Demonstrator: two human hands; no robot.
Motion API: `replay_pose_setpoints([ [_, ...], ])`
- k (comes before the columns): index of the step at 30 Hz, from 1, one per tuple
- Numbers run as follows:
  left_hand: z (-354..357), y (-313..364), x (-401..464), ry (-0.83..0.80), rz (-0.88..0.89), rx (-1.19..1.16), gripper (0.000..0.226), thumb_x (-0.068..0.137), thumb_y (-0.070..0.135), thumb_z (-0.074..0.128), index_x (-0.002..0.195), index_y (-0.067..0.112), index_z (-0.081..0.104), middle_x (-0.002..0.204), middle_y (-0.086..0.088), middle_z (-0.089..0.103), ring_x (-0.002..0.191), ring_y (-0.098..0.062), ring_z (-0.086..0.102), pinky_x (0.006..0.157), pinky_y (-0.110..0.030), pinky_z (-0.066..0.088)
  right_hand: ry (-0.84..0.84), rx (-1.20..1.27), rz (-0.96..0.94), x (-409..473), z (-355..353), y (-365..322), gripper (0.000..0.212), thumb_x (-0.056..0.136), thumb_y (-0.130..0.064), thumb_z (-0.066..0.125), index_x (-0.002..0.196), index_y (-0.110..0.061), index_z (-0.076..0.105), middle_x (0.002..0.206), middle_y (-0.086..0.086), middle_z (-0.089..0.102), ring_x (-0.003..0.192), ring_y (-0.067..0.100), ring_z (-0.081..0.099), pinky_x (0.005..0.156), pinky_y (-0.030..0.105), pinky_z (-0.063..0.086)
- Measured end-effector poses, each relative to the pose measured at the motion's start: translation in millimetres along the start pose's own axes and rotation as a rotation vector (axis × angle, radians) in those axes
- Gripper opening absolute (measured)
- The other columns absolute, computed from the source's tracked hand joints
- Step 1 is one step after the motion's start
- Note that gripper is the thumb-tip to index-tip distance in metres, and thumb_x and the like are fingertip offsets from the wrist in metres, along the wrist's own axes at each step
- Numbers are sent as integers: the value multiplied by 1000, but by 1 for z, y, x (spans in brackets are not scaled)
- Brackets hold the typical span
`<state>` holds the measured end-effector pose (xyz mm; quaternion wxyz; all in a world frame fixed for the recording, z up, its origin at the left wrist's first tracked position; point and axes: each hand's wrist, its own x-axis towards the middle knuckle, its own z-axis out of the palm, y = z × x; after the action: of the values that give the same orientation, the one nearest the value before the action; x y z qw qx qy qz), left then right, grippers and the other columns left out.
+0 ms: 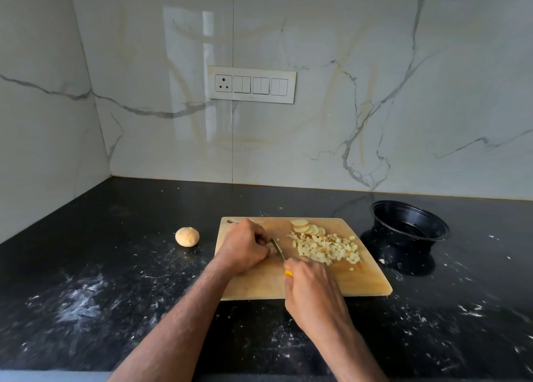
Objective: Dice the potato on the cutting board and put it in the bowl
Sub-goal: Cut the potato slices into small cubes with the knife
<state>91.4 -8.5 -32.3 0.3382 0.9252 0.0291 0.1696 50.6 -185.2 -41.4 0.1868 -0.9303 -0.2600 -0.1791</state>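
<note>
Wall: pale marble-look backsplash (317, 64) with grey veins, running along the far side and turning at the left corner.
Counter: black speckled counter (101, 280) with white smears and crumbs, heaviest at the near left.
Cutting board: light wooden cutting board (366, 280) lying flat in the middle of the counter, with a hanging hole at its far left corner.
Left hand: left hand (245, 246) rests knuckles-up on the left half of the board, fingers curled under and bunched together at the blade; what they hold beneath is hidden, so I cannot tell which piece is being pinned.
Right hand: right hand (311, 289) at the near middle of the board, fingers wrapped tight round the knife handle, only a bit of yellow showing by the thumb.
Bowl: black round bowl (409, 225) on the counter just right of the board's far right corner; its inside looks dark, contents cannot be told.
Switch plate: white switch plate (251, 84) on the wall, a socket at its left and three switch pairs to the right.
Diced potato: heap of pale diced potato (328, 249) on the right half of the board, near the bowl but apart from it.
Potato slices: fanned potato slices (307, 228) touching the far edge of the heap.
Whole potato: round whole potato (187, 236) on the counter, left of the board.
Knife: knife (278, 249) blade angled between the two hands, tip by the left fingers.
</note>
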Motion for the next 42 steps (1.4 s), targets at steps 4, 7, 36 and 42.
replay_pose_setpoints([
  [4,-5,-1,0,-54,14,-19,12,78,11,82,80,22,77,69,14,65,65,-4,58,59,-11,43,37,9,65,-13,-4,10,27,101,-22,57,126,-21,67,116,-10,68,98,6,66,89,22,55],
  [7,-10,-4,0,-79,27,-36,11,77,9,84,80,18,79,73,7,70,71,-8,63,68,-26,55,86,44,88,-16,-7,15,30,101,-26,57,130,-24,65,122,-12,68,104,3,64,94,17,50],
  [36,-9,-4,2,-50,17,-37,11,75,12,85,84,18,82,70,20,67,67,1,62,61,-5,43,19,47,47,18,4,-15,21,102,-20,58,119,-20,69,105,-7,71,82,3,62,71,13,51],
  [42,-6,-5,2,-29,-15,-50,11,79,16,84,90,19,82,77,15,71,71,-2,65,60,-6,45,0,14,5,4,2,-8,23,101,-14,54,118,-20,70,104,-9,69,85,5,63,79,19,55],
])
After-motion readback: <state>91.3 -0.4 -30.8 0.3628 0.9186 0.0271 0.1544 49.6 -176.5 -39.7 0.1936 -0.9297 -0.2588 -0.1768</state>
